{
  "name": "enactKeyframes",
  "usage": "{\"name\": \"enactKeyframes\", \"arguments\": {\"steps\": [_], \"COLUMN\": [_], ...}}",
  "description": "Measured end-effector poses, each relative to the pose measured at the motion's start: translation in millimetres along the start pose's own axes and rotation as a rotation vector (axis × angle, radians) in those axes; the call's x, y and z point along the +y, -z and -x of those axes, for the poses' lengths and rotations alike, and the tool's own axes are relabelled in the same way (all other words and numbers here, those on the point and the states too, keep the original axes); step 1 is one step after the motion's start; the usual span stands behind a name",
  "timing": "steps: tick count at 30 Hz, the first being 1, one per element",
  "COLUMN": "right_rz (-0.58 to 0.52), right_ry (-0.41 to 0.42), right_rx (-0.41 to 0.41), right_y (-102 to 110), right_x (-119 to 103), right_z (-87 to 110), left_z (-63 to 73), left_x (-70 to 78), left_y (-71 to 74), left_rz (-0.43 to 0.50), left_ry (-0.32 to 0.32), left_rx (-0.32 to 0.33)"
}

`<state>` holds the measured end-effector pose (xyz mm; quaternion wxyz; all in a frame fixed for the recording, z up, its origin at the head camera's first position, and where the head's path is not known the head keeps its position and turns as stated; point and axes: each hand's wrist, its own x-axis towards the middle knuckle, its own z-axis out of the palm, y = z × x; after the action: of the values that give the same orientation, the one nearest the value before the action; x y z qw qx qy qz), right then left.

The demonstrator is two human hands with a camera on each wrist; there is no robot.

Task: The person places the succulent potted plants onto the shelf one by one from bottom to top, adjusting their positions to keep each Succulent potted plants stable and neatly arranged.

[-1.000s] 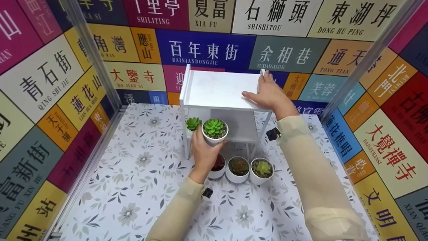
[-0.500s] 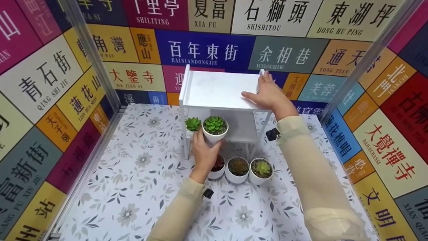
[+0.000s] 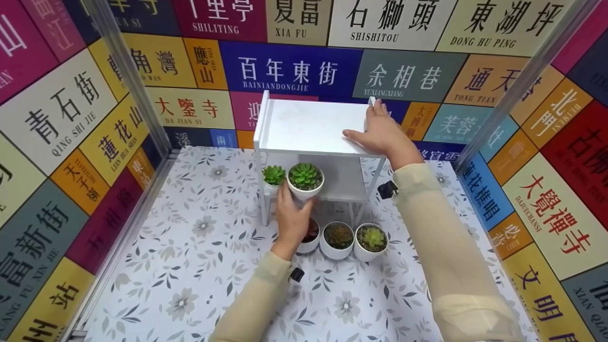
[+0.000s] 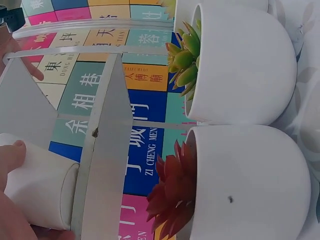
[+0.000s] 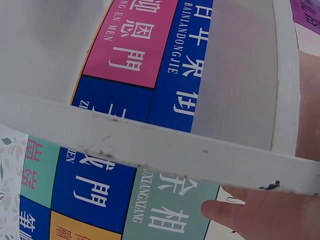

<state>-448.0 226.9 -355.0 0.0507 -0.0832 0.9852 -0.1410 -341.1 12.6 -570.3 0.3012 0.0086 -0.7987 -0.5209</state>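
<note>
My left hand (image 3: 292,218) holds a small white pot with a green succulent (image 3: 305,176), thumb and fingers around its sides. In the left wrist view this white pot (image 4: 37,187) has its base against the middle board (image 4: 97,150) of a white shelf rack (image 3: 313,126). Just left of it, another potted green succulent (image 3: 273,175) stands on that board. My right hand (image 3: 387,135) grips the rack's top right corner, its thumb over the top board and its fingers along the side rail. The right wrist view shows fingers (image 5: 260,212) beyond the rack's frame.
Three white pots stand in a row before the rack: a dark red succulent (image 3: 309,244), partly behind my left wrist, a brownish one (image 3: 338,244) and a light green one (image 3: 372,247). A floral cloth (image 3: 190,266) covers the table. Printed sign panels (image 3: 289,71) enclose it.
The pot in my left hand has tipped back a little, and its plant sits slightly higher in the head view. My right hand stays in place on the rack.
</note>
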Motion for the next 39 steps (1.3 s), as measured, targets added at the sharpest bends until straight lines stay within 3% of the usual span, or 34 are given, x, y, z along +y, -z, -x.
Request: {"name": "enactKeyframes", "arguments": {"steps": [9,18,30,39], "right_rz": [0.010,-0.001,-0.012,-0.006], "right_ry": [0.007,-0.002,-0.009,-0.009], "right_rx": [-0.006,-0.011,-0.010,-0.008], "right_y": [0,0,-2,1], "right_x": [1,0,0,0], "right_z": [1.9,2.8,2.8,1.9], "left_z": [2.0,4.7,-0.4,-5.3], "left_x": [-2.0,-7.3,-10.2,-11.9], "left_y": [0.3,0.3,-1.8,-5.7], "left_rz": [-0.014,0.003,0.047,-0.011], "left_ry": [0.013,-0.024,0.006,-0.016], "left_rx": [-0.006,0.080,0.116,0.152]}}
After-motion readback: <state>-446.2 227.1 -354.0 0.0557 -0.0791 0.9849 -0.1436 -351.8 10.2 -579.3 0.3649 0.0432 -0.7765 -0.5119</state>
